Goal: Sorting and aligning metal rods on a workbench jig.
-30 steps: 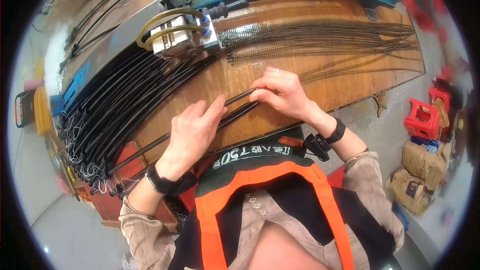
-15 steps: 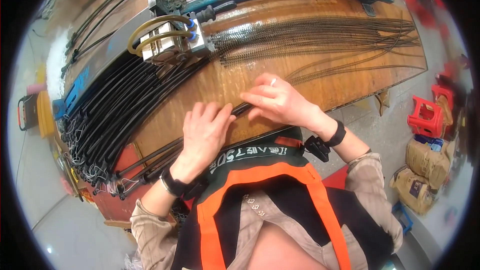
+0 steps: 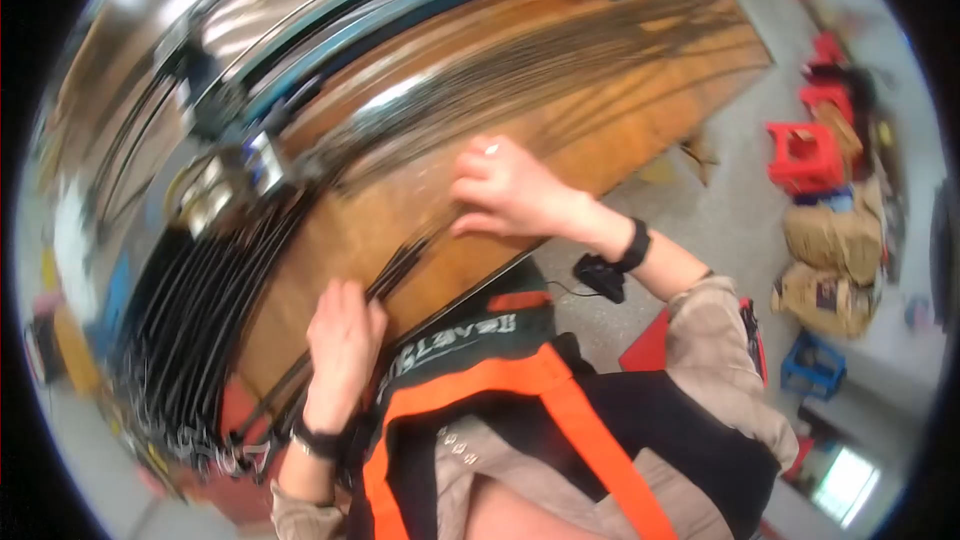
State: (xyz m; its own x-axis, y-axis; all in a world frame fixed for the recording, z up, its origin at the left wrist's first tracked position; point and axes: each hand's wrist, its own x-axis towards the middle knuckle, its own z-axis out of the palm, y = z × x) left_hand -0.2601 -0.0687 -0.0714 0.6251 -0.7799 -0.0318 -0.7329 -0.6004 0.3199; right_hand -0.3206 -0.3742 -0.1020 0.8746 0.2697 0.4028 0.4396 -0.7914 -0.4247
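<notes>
Currently, black rods (image 3: 398,268) lie on tabletop (image 3: 350,225) between hands, long axis half-past-seven to half-past-one. Left hand (image 3: 345,335) nearer, overlapping rods; grip hidden, cannot tell. Right hand (image 3: 510,190) beyond upper end, toward two o'clock: fingers curled, pinch unclear.

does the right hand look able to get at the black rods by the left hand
Likely yes: the right hand is near one end of the black rods, with nothing visible blocking it.
</notes>
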